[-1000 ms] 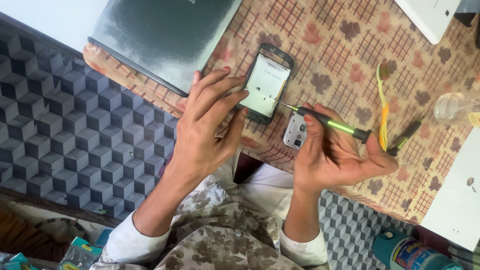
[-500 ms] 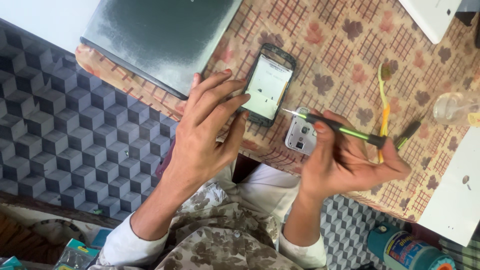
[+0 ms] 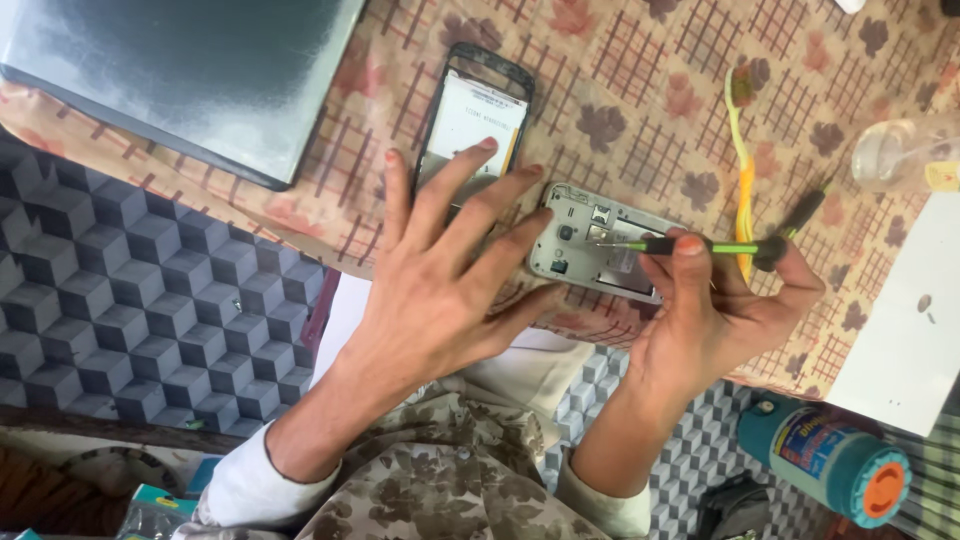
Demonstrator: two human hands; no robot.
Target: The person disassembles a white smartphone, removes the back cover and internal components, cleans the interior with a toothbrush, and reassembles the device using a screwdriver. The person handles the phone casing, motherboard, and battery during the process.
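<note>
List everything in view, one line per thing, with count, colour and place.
phone frame: one, silver-grey, table edge, under both hands
screwdriver: one, green and black, in the right hand, tip on the frame
screen panel: one, black-rimmed, pale face, above the left hand
toothbrush: one, yellow, right of the frame
laptop: one, dark grey, top left
glass jar: one, clear, far right
white board: one, right edge
bottle: one, teal, orange cap, bottom right
tablecloth: one, tan, floral
left hand: fingers spread, touching the frame
right hand: gripping the screwdriver
</note>
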